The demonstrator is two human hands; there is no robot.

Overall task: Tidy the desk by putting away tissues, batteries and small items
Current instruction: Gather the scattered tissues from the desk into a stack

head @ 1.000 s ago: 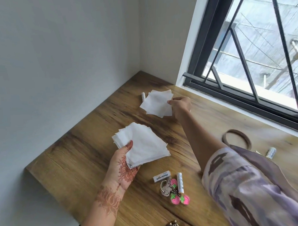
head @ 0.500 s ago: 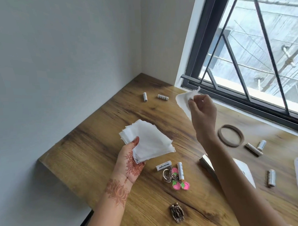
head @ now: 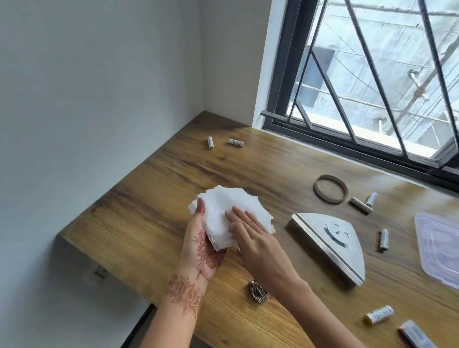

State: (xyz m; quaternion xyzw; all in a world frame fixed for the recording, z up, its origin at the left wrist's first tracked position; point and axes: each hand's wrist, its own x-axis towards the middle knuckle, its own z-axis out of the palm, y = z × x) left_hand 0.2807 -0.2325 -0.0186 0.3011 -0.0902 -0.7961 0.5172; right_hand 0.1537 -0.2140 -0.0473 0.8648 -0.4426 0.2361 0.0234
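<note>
My left hand (head: 202,250), marked with henna, holds a stack of white tissues (head: 225,213) from below, thumb on its upper left edge. My right hand (head: 255,238) lies flat on top of the stack, fingers spread, pressing the sheets down. A triangular metal tissue holder (head: 328,244) with a smiley cut-out lies on the wooden desk (head: 146,219) just right of my hands. Batteries lie scattered: two at the far corner (head: 210,142) (head: 235,142), two by the ring (head: 361,205), one at the right (head: 383,239), one near the front (head: 379,315).
A brown ring (head: 330,192) lies near the window. A clear plastic lid (head: 447,251) sits at the right edge. A small metal hair clip (head: 257,291) lies below my right wrist. A dark object (head: 414,335) is at the bottom right. The desk's left edge drops off.
My right hand brought the picked-up tissues down from beside the window onto the stack in my left hand and now presses on them. The view shifted right, and the keychain is hidden.
</note>
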